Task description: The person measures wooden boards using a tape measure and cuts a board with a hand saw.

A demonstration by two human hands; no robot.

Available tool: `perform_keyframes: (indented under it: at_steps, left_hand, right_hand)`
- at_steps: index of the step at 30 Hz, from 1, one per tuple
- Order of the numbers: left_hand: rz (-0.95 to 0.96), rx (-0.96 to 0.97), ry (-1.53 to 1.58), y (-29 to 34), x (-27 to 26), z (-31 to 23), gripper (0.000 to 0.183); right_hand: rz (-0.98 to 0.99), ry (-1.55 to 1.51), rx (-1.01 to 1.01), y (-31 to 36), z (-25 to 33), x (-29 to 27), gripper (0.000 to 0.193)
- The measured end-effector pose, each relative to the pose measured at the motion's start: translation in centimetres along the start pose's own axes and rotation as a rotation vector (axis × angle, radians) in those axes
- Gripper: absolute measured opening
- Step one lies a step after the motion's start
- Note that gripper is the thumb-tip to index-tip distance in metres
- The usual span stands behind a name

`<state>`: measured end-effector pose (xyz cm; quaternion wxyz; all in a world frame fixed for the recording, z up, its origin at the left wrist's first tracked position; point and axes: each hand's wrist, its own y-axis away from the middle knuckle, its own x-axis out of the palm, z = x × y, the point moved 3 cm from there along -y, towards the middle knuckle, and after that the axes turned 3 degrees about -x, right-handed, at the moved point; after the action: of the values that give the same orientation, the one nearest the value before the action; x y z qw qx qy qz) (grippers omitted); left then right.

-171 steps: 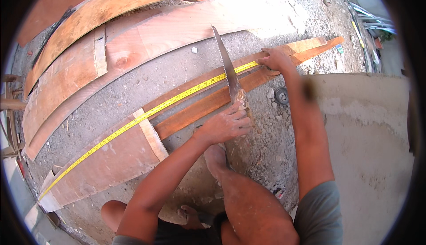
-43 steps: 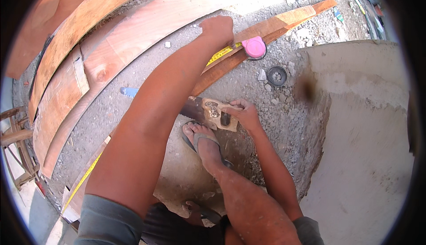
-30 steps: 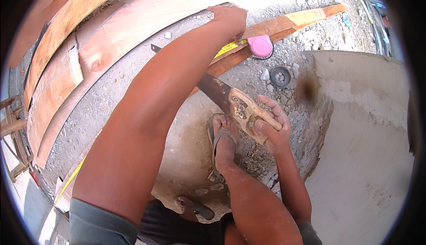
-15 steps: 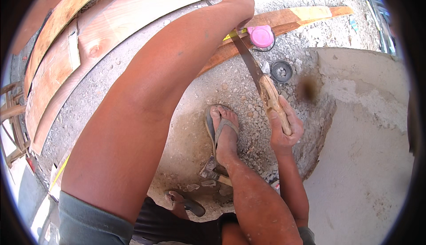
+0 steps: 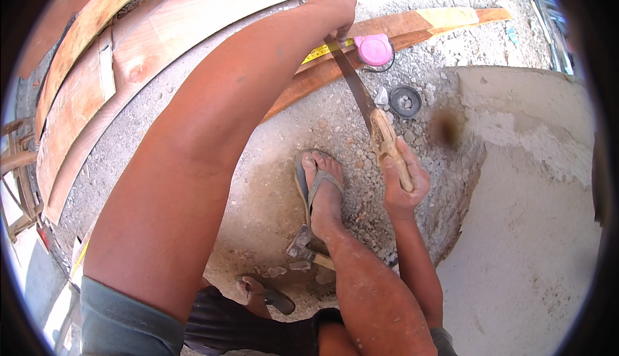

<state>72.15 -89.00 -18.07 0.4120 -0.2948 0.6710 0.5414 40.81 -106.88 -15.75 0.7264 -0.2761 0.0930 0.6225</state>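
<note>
My right hand (image 5: 407,179) is closed around the wooden handle (image 5: 389,143) of a handsaw. Its dark blade (image 5: 351,79) slants up and left across a long wooden board (image 5: 309,88). At the blade's far end, my left hand (image 5: 332,8) reaches over beside the board. One finger points left and the thumb comes down near the tape; the hand's back hides the other fingers and whatever they touch. A pink tape measure (image 5: 374,50) rests on the board, its yellow tape (image 5: 319,53) pulled out leftward under the saw blade.
Long plywood sheets (image 5: 148,53) lie at the upper left. A dark round ring (image 5: 405,101) holds stones on the gravel. A hammer (image 5: 302,243) lies against my sandalled foot (image 5: 325,195). To the right is a raised concrete slab (image 5: 522,227).
Both hands and the saw have shifted slightly left. More of the yellow tape shows left of the blade, and the blade has moved away from the pink case.
</note>
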Motion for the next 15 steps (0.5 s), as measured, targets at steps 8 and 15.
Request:
perform_keyframes:
  at_steps: [8,15]
  left_hand:
    - [-0.002,-0.029,0.038,-0.65,0.75,0.75,0.061]
    - [-0.013,-0.031,0.062,-0.56,0.90,0.71,0.056]
  right_hand:
    - [0.012,-0.006,0.049,-0.28,0.10,-0.09,0.037]
    - [0.011,0.025,-0.001,-0.26,0.72,0.32,0.037]
